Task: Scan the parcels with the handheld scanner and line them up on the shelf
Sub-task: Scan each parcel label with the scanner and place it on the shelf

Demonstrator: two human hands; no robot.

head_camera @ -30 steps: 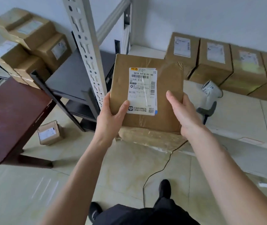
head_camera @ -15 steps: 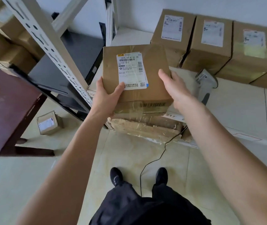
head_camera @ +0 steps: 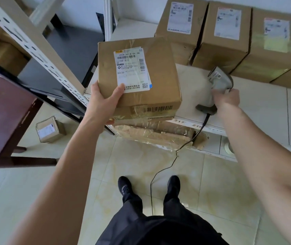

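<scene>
While you are holding the parcel [head_camera: 139, 76] up in your left hand [head_camera: 104, 101], thumb lying across the corner of its label [head_camera: 132, 69] and fingers hidden beneath it, your right hand [head_camera: 227, 99] is closing round the handle of the handheld scanner [head_camera: 218, 84], which is lying on the white shelf [head_camera: 258, 106]; whether it is lifting yet, I cannot tell; its cable [head_camera: 166, 167] is trailing over the shelf edge to the floor. The parcel is hovering just in front of the shelf's left end, label facing up toward you, so it is sitting well for a scan. Three boxes [head_camera: 224, 32] are already standing side by side along the wall at the back of the shelf, which suggests part of the job is done; this parcel is not yet scanned or placed, by my reading; one small box [head_camera: 50, 129] is lying on the floor by the dark table [head_camera: 5, 110], and more are waiting, blurred, at the far left; so several are probably left.
</scene>
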